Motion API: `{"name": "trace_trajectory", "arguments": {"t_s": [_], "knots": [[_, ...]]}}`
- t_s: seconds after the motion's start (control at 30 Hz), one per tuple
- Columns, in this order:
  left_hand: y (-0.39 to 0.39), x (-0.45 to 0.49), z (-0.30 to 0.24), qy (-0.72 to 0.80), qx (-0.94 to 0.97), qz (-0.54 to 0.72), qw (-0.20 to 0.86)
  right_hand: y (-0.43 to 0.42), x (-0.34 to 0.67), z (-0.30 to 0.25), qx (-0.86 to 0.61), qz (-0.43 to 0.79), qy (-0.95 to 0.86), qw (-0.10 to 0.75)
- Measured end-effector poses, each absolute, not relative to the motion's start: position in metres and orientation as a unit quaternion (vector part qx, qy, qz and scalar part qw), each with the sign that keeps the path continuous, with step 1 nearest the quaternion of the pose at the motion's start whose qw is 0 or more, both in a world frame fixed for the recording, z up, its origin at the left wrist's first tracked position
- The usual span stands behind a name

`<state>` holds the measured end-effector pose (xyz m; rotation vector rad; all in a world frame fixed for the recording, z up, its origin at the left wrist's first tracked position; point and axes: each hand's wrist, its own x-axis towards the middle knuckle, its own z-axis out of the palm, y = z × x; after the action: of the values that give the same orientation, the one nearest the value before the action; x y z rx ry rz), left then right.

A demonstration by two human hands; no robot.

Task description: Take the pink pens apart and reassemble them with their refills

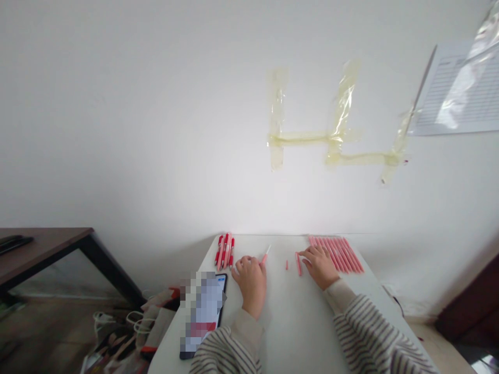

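Note:
My left hand (250,280) is closed, its thumb and fingers round a pink pen piece (264,258) with a thin white end pointing up and away. My right hand (321,267) has its thumb and forefinger on a pink pen barrel (299,265) near its far end. Between the hands a short pink pen part (287,265) lies on the white table (296,322). Just right of my right hand several pink pen barrels (345,254) are lined up side by side. Several red and pink pens (225,250) lie together beyond my left hand, at the back left.
A phone (221,293), partly blurred out, lies by the table's left edge. The white wall (175,130) with yellowish tape (300,139) and a taped paper sheet (460,93) rises behind. A brown desk (47,254) and bags (156,322) are at the left.

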<state>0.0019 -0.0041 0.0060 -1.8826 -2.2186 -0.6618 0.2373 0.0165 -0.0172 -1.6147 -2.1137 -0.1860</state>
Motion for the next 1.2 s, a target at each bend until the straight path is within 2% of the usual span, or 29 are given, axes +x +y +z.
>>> {"name": "trace_trajectory", "arguments": {"t_s": [0.57, 0.9, 1.2], "knots": [[-0.003, 0.006, 0.0, -0.731, -0.633, -0.241, 0.077, 0.017, 0.238, -0.018, -0.558, -0.097, -0.783, 0.257], [-0.007, 0.025, 0.004, -0.649, -0.696, -0.307, -0.017, 0.014, 0.232, -0.016, -0.553, -0.096, -0.783, 0.27], [-0.005, 0.041, -0.007, -0.611, -0.729, -0.307, -0.042, 0.013, 0.23, -0.016, -0.555, -0.091, -0.783, 0.266]]}}
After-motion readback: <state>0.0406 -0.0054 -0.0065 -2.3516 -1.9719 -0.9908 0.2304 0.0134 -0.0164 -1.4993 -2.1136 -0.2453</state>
